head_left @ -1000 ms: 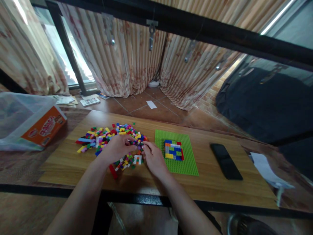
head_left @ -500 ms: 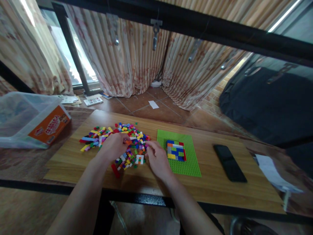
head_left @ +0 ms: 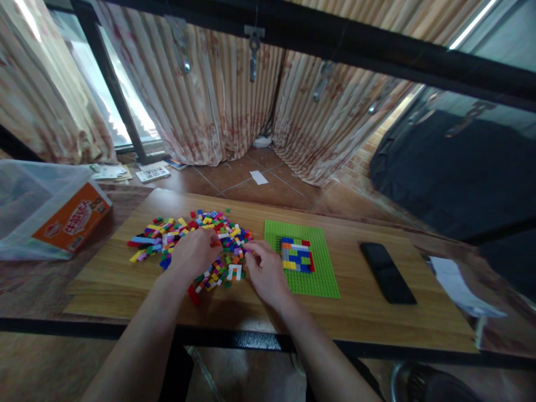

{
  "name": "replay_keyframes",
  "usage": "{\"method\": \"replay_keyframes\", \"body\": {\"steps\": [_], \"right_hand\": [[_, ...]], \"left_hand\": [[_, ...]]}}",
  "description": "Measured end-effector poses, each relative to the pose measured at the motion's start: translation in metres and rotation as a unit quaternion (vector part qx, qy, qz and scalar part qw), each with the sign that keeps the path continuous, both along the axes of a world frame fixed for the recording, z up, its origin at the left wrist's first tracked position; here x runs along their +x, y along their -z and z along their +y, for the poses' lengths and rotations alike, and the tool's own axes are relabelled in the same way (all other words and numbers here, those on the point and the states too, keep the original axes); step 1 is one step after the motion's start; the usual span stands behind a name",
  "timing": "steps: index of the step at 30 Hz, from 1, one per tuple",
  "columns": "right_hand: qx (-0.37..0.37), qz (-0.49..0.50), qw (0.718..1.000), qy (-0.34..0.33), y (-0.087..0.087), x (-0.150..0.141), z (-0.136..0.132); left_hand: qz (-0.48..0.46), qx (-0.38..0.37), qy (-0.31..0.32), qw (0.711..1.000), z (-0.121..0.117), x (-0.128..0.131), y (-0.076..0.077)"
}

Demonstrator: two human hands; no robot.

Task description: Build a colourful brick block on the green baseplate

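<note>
A pile of small toy building bricks [head_left: 230, 230] in many colours spreads over the left half of the wooden board. My left hand [head_left: 197, 250] is over the pile with its fingers pinched together, and an orange brick [head_left: 216, 243] shows at the fingertips. At the pile's right edge, my right hand [head_left: 264, 271] has thumb and forefinger closed; whatever they hold is too small to make out. Just right of that hand lies a green baseplate [head_left: 324, 262]. On it sits a flat block of joined bricks [head_left: 298, 255] in blue, white, yellow, grey, orange and red.
A black phone [head_left: 387, 273] lies on the board [head_left: 347, 318] to the right, with white paper [head_left: 460, 287] beyond it. At far left stands a clear plastic bin [head_left: 46, 184] with an orange label. A black metal bar [head_left: 318, 42] crosses above, before the curtains.
The whole view has shifted slightly, so the board appears a little further left. Both hands keep nearly the same places over the bricks, and the joined block looks unchanged.
</note>
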State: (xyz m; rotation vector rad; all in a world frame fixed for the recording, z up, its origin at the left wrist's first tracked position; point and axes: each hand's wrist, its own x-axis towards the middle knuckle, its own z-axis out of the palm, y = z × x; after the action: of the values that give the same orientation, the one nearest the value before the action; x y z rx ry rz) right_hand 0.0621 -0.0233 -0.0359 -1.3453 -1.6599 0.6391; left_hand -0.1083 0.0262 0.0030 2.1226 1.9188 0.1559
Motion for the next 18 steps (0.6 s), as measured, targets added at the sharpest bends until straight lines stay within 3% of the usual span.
{"method": "replay_keyframes", "body": {"steps": [7, 18], "right_hand": [[-0.002, -0.001, 1.000, -0.004, 0.0024, 0.0006, 0.0002], [-0.008, -0.015, 1.000, -0.024, 0.0040, -0.0018, -0.0005]], "left_hand": [[-0.023, 0.009, 0.071, 0.997, 0.0016, -0.0024, 0.0043], [-0.015, 0.005, 0.071, 0.997, 0.0026, -0.0039, 0.0057]]}}
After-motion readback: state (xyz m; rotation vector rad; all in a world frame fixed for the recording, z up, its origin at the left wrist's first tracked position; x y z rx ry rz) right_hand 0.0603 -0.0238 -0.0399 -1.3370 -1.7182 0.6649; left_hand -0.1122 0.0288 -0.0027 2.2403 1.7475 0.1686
